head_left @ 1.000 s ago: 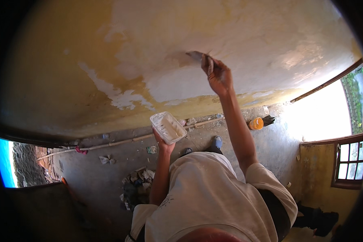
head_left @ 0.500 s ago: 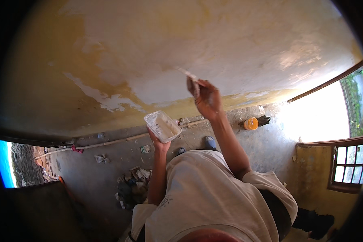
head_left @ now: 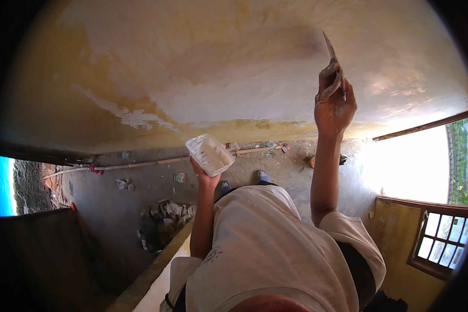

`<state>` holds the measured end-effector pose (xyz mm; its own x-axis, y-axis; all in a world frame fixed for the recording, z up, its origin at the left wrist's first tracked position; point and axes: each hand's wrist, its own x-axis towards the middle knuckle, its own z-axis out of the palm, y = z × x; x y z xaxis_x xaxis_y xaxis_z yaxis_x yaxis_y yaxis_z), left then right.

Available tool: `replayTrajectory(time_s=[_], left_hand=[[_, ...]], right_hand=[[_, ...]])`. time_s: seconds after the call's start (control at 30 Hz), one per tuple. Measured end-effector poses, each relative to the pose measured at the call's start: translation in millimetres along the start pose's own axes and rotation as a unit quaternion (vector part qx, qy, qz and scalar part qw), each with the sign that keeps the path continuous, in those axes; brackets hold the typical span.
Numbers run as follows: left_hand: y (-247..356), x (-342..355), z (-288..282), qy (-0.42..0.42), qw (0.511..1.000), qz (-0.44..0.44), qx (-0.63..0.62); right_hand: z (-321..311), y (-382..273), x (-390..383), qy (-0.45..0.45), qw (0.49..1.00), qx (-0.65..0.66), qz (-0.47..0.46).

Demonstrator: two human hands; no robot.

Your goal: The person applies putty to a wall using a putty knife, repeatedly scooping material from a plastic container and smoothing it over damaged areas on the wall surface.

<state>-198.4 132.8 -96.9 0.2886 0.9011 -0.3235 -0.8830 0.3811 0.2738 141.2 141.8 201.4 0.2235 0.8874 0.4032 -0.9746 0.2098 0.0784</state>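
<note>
My left hand point(head_left: 205, 177) is closed on a white rectangular plastic tub point(head_left: 223, 165) from below. Off-white paste coats the tub's inside and sits in its bottom. Out in front and to the right, my raised right hand point(head_left: 335, 109) grips a putty knife point(head_left: 329, 48), its thin blade seen nearly edge-on and pointing up. Pale smears mark the fingers. The blade is close to the yellow wall point(head_left: 203, 83), which carries broad whitish patches; whether it touches cannot be told.
A long bamboo pole point(head_left: 164, 161) lies on the grey floor along the wall's foot. A heap of crumpled sacks point(head_left: 166, 221) is at lower left, near a low wall edge point(head_left: 156, 268). My right forearm mostly hides an orange bucket point(head_left: 312, 162). At right are a bright doorway and a barred window point(head_left: 444, 236).
My right hand has swept right and farther up the wall with the putty knife, whose blade has turned from up-left to nearly upright. The left hand keeps the tub in nearly the same place.
</note>
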Motion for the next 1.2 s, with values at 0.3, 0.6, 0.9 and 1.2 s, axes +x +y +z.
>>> replayTrajectory(time_s=[0.3,0.6,0.9,1.2], left_hand=[[-19,-17,10,0.015,0.999,0.049,0.010],[-33,-14,7,0.037,0.988,0.139,0.058],[-53,-17,30,0.079,0.989,0.128,0.011],[-69,-20,38,0.030,0.990,0.129,0.037]], right_hand=[[-143,144,-23,0.287,0.932,0.022,0.220],[-61,11,45,0.162,0.905,0.361,0.157],[-80,39,-4,0.219,0.958,-0.128,0.133],[-101,37,48,0.224,0.921,0.243,0.207]])
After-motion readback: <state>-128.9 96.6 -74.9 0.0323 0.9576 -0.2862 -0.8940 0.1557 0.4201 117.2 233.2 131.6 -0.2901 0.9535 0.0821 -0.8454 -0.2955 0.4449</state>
